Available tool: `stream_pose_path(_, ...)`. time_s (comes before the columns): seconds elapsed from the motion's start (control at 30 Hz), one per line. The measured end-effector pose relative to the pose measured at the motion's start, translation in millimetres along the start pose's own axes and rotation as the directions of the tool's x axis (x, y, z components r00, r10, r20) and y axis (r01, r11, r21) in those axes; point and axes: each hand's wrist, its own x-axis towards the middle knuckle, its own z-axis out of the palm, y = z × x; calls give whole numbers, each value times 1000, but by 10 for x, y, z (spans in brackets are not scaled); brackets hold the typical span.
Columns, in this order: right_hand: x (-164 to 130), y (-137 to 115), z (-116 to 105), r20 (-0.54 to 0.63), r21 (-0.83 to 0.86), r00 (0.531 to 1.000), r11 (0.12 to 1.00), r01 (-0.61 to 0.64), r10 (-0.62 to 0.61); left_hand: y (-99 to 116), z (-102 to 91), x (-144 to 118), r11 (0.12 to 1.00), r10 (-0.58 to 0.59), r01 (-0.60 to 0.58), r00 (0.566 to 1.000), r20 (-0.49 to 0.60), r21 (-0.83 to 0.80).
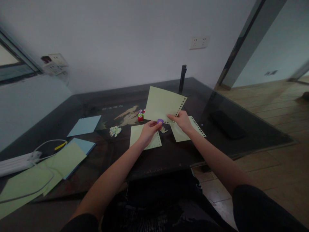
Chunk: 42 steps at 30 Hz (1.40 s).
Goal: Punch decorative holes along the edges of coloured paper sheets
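The left hand (149, 129) pinches a small purple punch (160, 121) at the lower edge of a pale green sheet (162, 103), which is raised above the dark table (169, 154). The right hand (181, 121) grips the same sheet at its lower right corner, beside the perforated edge. The sheet rises above both hands. Two more green sheets (137, 132) lie on the table under the hands. Round punches (140, 116) and paper scraps (115, 130) lie to the left.
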Motion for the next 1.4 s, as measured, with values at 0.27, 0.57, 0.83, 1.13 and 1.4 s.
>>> stream_pose_path(0.27, -12, -45, -4, -2, -14, 1000, 1000, -18, 18, 35, 22, -32, 1000, -19, 19, 1000, -1, -7)
stream_pose_path(0.57, -11, -18, -1, -1, 9, 1000, 1000, 10, -10, 20, 17, -19, 1000, -9, 9, 1000, -7, 2)
stream_pose_path(0.83, -9, -28, 3, 12, -2, 1000, 1000, 2, -2, 34, 40, -39, 1000, 1, -1, 1000, -19, 14)
stream_pose_path(1.13, -18, -30, 5, 5, 0, 1000, 1000, 3, -3, -9, 6, -20, 993, 14, -7, 998, -56, 114)
stream_pose_path(1.4, -14, -10, 0, 15, -13, 1000, 1000, -2, 2, -46, -10, -7, 996, 54, -51, 998, -31, 76)
